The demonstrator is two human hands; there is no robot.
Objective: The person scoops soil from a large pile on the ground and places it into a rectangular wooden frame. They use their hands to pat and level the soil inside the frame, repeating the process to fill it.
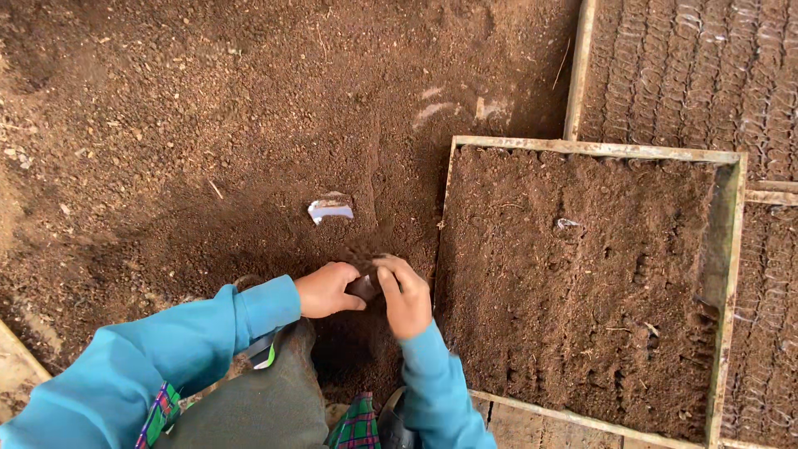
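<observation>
My left hand (326, 290) and my right hand (403, 293) meet low in the head view, both in teal sleeves. Between them they grip a small dark pouch (363, 287), mostly hidden by my fingers. The hands hover just over a big pile of loose brown soil (208, 125). Right beside my right hand stands a wooden-framed tray (597, 150) filled with the same soil.
A torn scrap of white plastic (330, 208) lies on the soil above my hands. Rows of small filled pouches (690, 66) sit packed behind a wooden strip at the top right and along the right edge. My knees and plaid cloth show at the bottom.
</observation>
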